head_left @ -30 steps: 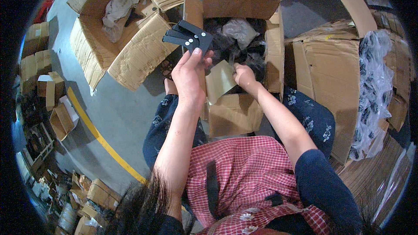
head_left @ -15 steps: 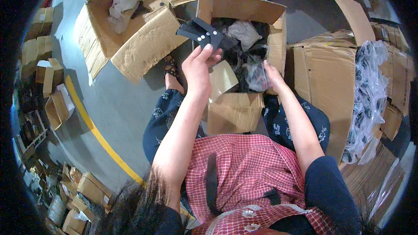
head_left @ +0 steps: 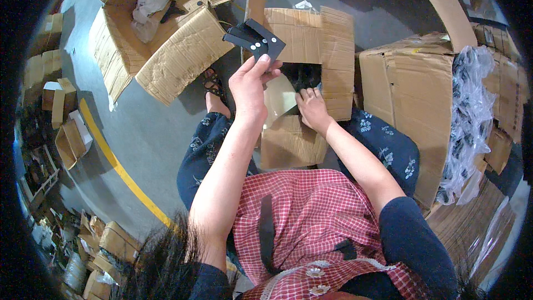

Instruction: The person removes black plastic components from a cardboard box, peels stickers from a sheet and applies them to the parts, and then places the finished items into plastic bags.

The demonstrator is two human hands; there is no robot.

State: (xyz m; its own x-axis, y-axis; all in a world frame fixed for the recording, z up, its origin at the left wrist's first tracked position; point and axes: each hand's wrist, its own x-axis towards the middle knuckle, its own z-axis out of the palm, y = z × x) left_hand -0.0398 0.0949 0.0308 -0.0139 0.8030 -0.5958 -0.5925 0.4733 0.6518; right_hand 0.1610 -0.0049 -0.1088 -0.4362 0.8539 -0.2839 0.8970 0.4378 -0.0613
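Note:
In my left hand (head_left: 248, 86) are several flat black angled pieces with white round dots (head_left: 260, 40), pinched between thumb and fingers above the left side of a cardboard box (head_left: 294, 143). My right hand (head_left: 313, 109) is over the near right part of this box, fingers a little apart and slightly bent. Its fingertips are by the dark opening and the edge of the right flap (head_left: 337, 61); I cannot tell whether they touch. Between the hands lies a pale sheet (head_left: 279, 98). The far flap (head_left: 291, 30) and right flap cover much of the dark contents.
A large open carton (head_left: 177, 50) with crumpled white plastic inside stands at the far left. At my right is a tall carton (head_left: 408, 100) beside clear plastic bags of dark items (head_left: 472, 116). A yellow floor line (head_left: 119, 169) and small boxes (head_left: 72, 139) are on the left.
The far and right flaps have come down over the box, hiding the plastic bags inside. My right hand has moved left from the box's right side to the opening. My left hand keeps its hold.

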